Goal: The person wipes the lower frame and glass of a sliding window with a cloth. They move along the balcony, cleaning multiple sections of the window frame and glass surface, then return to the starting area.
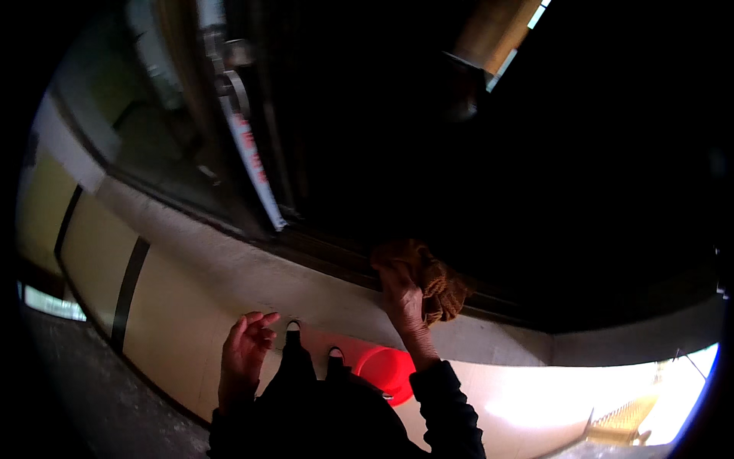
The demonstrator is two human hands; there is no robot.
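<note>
My right hand (403, 298) grips a brown cloth (444, 287) and presses it against the dark window track (338, 261) along the top of a pale sill (246, 269). Part of the cloth bunches out to the right of the hand, and the fingertips are lost in shadow. Lower left, my left hand (246, 350) hangs in the air with its fingers loosely apart, holding nothing. Beneath my right forearm a red bucket (385, 370) stands on the floor beside my shoes; what is inside it I cannot tell.
At the left, a sliding window frame (229, 189) with glass carries a metal latch (236, 92) and a white strip bearing red writing (252, 155). Dark bands (129, 292) cross the pale floor. Bright light falls at lower right near a yellowish slatted object (625, 419).
</note>
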